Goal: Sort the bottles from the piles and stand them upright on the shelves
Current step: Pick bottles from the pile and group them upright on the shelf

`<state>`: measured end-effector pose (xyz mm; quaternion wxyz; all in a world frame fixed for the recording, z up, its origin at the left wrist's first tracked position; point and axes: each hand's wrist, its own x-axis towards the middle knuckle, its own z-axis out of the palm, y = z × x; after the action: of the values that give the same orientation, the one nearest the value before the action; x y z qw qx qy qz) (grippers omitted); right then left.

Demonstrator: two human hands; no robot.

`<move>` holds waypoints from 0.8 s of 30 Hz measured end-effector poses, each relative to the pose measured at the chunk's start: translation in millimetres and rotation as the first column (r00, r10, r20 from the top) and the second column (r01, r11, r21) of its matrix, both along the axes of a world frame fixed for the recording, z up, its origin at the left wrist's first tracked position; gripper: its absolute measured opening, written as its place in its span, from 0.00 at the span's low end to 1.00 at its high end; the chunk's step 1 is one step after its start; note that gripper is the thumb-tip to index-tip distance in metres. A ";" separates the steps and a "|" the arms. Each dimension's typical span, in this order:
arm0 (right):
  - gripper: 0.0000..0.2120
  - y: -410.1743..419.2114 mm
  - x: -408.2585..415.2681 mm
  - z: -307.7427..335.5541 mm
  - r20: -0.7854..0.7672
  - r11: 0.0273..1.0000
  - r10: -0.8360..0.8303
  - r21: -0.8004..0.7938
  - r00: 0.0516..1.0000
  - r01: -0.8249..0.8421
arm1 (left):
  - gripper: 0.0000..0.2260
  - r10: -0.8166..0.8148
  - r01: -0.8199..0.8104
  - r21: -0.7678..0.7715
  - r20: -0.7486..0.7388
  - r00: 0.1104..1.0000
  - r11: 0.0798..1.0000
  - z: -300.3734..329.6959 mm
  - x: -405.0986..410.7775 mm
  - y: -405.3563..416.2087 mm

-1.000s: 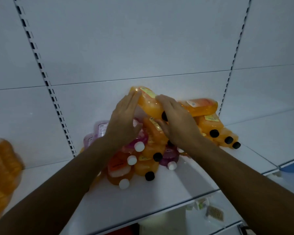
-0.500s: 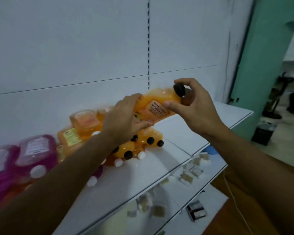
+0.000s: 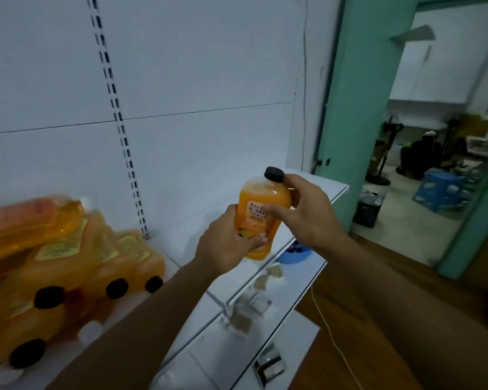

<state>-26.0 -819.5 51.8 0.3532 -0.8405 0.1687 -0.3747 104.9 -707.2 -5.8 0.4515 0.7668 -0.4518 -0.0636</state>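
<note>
Orange bottle (image 3: 261, 218) (label partly covered) gripped low by left hand (image 3: 226, 246), right hand (image 3: 307, 212) pinching its shoulder.

Orange bottle (image 3: 261, 213) with black cap (image 3: 274, 174) and a pale label printed in dark characters, nearly upright, cap tilted slightly right, held in the air above the white shelf (image 3: 326, 190), clear of its surface. Pile of orange bottles (image 3: 68, 266) lying on their sides at the shelf's left end, stacked on one another, yellow labels up, black caps toward the front edge, a few white caps low at the front. Blurred by motion.
</note>
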 end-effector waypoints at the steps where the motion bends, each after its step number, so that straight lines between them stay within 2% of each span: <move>1: 0.26 -16.6 7.8 -3.3 -0.009 1.000 -0.018 -0.007 1.000 0.018 | 0.27 -0.018 0.019 0.007 -0.026 0.999 1.000 -3.9 7.4 -18.5; 8: 0.24 -126.9 62.5 -3.0 -0.045 0.997 -0.071 -0.035 0.996 0.069 | 0.30 -0.172 0.170 -0.027 -0.223 0.959 0.985 -16.5 60.4 -139.2; 14: 0.24 -224.4 96.7 -5.6 -0.046 0.999 -0.040 -0.010 0.998 0.040 | 0.32 -0.236 0.228 -0.061 -0.256 0.937 0.972 -18.0 101.4 -232.2; 19: 0.24 -319.8 129.8 -11.4 -0.046 1.000 0.027 -0.005 0.999 -0.027 | 0.28 -0.162 0.148 -0.081 -0.212 0.964 0.986 -27.9 125.5 -321.0; 24: 0.24 -417.1 174.0 -17.4 -0.074 0.988 0.151 -0.003 0.986 -0.151 | 0.23 -0.011 -0.024 -0.133 -0.257 0.966 0.991 -35.8 147.4 -408.6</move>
<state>148.0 -1236.5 34.4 0.3705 -0.8657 0.1158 -0.3161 252.4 -1115.7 -41.5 0.5572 0.7213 -0.3902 -0.1305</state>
